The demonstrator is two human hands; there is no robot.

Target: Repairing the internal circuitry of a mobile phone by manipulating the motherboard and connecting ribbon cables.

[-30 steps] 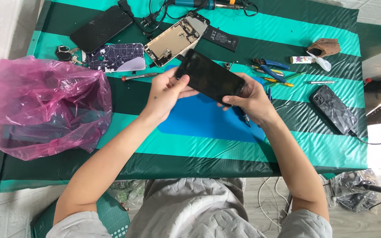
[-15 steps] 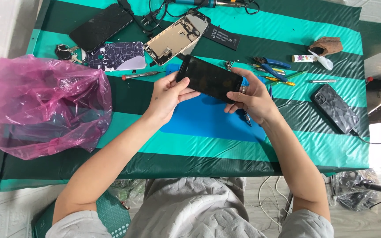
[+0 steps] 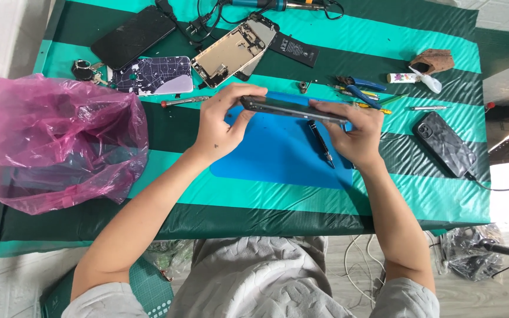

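Both my hands hold a black phone (image 3: pixel 293 109) edge-on above a blue work mat (image 3: pixel 278 154). My left hand (image 3: pixel 225 121) grips its left end with the fingers curled over the top edge. My right hand (image 3: pixel 351 131) grips its right end. A dark screwdriver (image 3: pixel 322 143) lies on the mat just below the phone, near my right hand. The phone's face is turned away, so only its thin side shows.
A pink plastic bag (image 3: pixel 51 144) bulges at the left. At the back lie a black phone (image 3: pixel 134 36), a patterned phone case (image 3: pixel 155 75), an opened phone body (image 3: pixel 231 52), a battery (image 3: pixel 293 50), pliers (image 3: pixel 360 87) and cables. A black cased phone (image 3: pixel 445 143) lies right.
The phone has tipped from lying face-up in my hands to standing on edge. Both hands shifted slightly toward the far side of the mat.
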